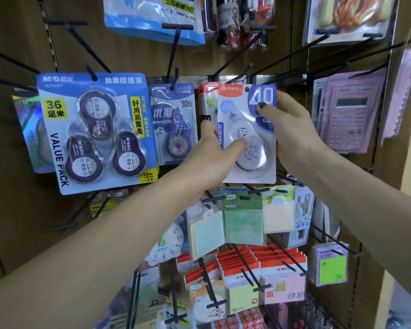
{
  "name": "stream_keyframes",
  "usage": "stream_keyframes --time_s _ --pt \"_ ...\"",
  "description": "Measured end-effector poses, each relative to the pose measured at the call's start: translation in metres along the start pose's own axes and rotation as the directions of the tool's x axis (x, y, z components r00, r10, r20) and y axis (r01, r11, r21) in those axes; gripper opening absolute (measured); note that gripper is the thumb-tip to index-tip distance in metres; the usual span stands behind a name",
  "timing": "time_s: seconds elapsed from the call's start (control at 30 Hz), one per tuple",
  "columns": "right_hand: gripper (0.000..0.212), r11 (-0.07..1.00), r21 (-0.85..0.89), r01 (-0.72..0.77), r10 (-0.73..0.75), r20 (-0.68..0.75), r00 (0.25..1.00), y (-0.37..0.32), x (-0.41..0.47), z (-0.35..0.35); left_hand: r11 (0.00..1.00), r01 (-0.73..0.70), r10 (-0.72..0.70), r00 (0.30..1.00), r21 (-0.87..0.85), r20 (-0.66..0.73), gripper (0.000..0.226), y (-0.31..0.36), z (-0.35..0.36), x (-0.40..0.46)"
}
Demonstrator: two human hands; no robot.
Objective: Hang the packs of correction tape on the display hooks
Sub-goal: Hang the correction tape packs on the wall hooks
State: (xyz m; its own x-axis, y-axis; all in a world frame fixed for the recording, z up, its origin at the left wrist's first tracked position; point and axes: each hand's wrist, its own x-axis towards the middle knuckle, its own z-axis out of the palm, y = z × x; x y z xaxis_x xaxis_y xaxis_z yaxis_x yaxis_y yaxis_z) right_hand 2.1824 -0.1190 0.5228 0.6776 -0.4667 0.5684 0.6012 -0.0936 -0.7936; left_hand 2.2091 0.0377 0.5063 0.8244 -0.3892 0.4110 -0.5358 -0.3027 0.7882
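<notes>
I have both hands up at the display wall, and between them is one correction tape pack (247, 134), the white card with a big "40" on a blue corner and a clear dispenser in the blister. My right hand (292, 129) pinches the pack's right edge, thumb laid over the blue corner on the front, the other fingers hidden behind the card. My left hand (214, 150) closes on the lower left side, thumb pressed across the blister, index finger reaching up along the left edge. The pack stands upright, its red top strip level with the black hooks (233, 65) that jut out just above my grip; I cannot tell whether the hang hole is on a hook. Directly behind it sits another red-topped pack (208, 96). Left of my left hand hangs a 30m tape pack (173, 122), and beyond that a blue three-roll value pack (97, 131). Right of my right hand hang calculators (349, 115).
</notes>
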Motion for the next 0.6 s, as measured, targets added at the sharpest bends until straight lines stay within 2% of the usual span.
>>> stream_keyframes --time_s 0.07,0.17,0.4,0.6 --pt "0.027 0.999 -0.003 0.054 -0.054 0.036 0.998 -0.006 -0.005 -0.004 0.995 -0.095 0.095 0.995 0.019 -0.017 0.038 0.003 -0.003 -0.011" --pt "0.031 0.991 -0.049 0.122 -0.120 0.039 0.992 -0.015 -0.007 -0.004 0.989 -0.149 0.149 0.987 0.005 -0.056 0.033 0.009 -0.005 -0.016" --pt "0.022 0.989 -0.089 0.117 -0.122 -0.058 0.991 -0.028 0.004 0.005 0.985 -0.172 0.169 0.982 -0.030 -0.087 0.028 0.021 -0.008 -0.005" --pt "0.020 0.990 -0.121 0.068 -0.077 -0.067 0.995 -0.026 0.012 0.008 0.986 -0.165 0.166 0.980 0.012 -0.113 0.025 0.021 -0.007 0.005"
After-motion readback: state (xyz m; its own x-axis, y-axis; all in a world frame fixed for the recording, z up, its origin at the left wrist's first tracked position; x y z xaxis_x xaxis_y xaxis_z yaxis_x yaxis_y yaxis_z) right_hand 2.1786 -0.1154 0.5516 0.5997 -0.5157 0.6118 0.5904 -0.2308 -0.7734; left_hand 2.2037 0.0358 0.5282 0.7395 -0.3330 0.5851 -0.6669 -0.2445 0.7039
